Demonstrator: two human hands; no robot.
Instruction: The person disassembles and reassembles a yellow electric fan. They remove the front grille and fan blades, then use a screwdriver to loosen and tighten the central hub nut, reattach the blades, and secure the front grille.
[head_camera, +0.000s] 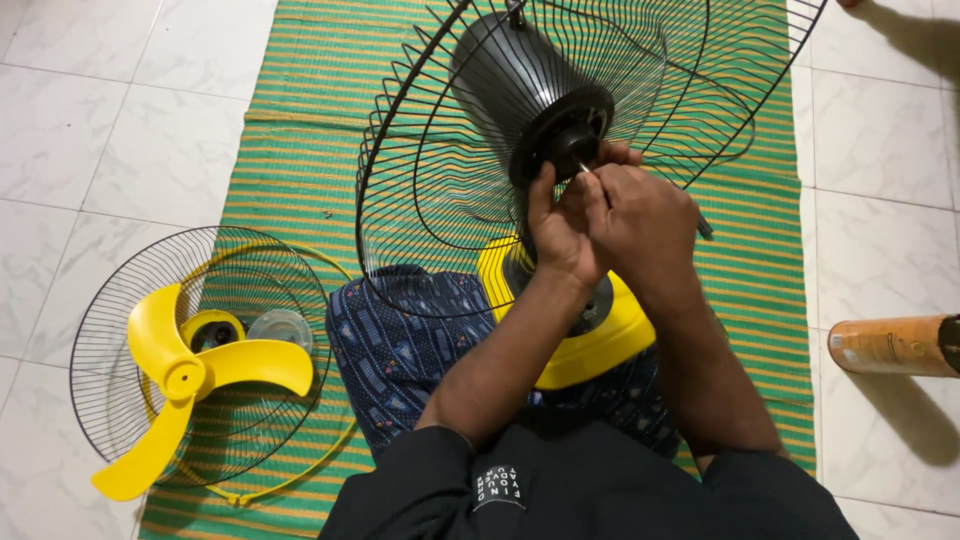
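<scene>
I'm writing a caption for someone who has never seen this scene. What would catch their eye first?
First, the two bare hands, left hand and right hand, pressed together on the thin metal shaft at the hub of the round black wire fan guard, centre frame. Next, the bright yellow three-bladed plastic propeller lying on a second black wire grille at lower left, beside the green striped woven mat.

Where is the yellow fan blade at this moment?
In the head view, the yellow fan blade lies at the lower left, on the detached wire grille on the floor, left of the person's knee.
</scene>
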